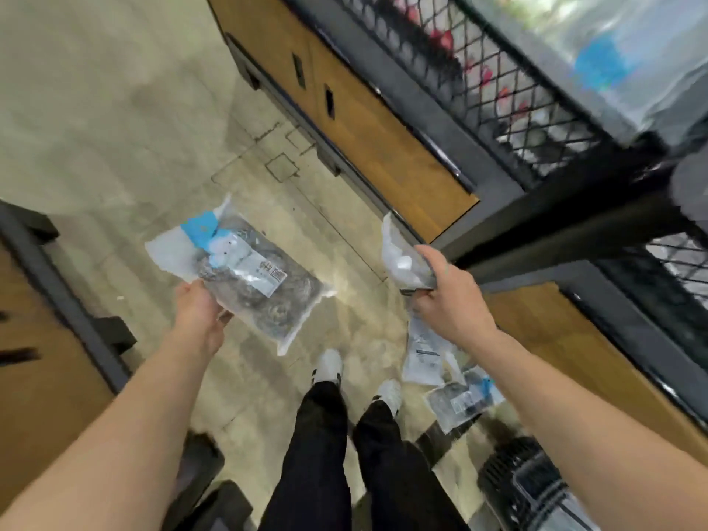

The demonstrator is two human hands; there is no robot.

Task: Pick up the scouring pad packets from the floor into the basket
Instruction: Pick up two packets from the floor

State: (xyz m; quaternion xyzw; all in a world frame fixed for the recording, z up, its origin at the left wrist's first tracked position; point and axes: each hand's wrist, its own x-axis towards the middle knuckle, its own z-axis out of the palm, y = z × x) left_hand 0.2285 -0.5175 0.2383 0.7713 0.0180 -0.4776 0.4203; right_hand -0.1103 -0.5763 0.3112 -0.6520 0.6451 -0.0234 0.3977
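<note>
My left hand (199, 310) grips a clear scouring pad packet (245, 270) with a blue label by its near edge, held flat above the floor. My right hand (444, 293) grips a second clear packet (402, 258) that sticks up and away from my fingers. Two more packets lie on the floor to the right of my feet: one (425, 354) just under my right wrist and another (459, 400) nearer to me. A black slatted basket (505, 477) stands at the bottom right with a clear packet (536, 488) inside; my right forearm hides part of it.
A shelf unit with wooden panels (367, 120) and black mesh racks (528, 93) runs along the right. Another dark-framed wooden unit (42, 339) stands at the left. My legs and white shoes (329, 366) stand on the pale floor (115, 109) between them.
</note>
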